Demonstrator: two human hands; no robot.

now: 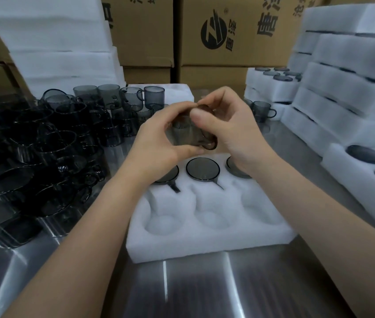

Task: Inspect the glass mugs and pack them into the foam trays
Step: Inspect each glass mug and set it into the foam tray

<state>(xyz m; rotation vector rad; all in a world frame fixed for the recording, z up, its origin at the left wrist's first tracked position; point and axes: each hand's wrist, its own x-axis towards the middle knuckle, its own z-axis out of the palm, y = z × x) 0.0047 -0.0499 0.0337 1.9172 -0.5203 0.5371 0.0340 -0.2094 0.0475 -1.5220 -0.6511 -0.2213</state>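
Both hands hold one smoky glass mug [183, 134] up over the far part of a white foam tray [205, 239]. My left hand [159, 143] cups its left side, thumb under the base. My right hand [230, 131] pinches its rim and wraps the handle side. In the tray's middle row sit three mugs, the centre one [202, 169] fully visible, the outer two partly hidden by my wrists. The three near pockets [214, 220] hold nothing.
A dense heap of loose grey mugs [51, 138] covers the steel table [182, 290] on the left. Filled foam trays [342, 104] are stacked at the right, with one mug [262, 111] beside them. Empty foam [51, 42] and cardboard boxes [227, 37] stand behind.
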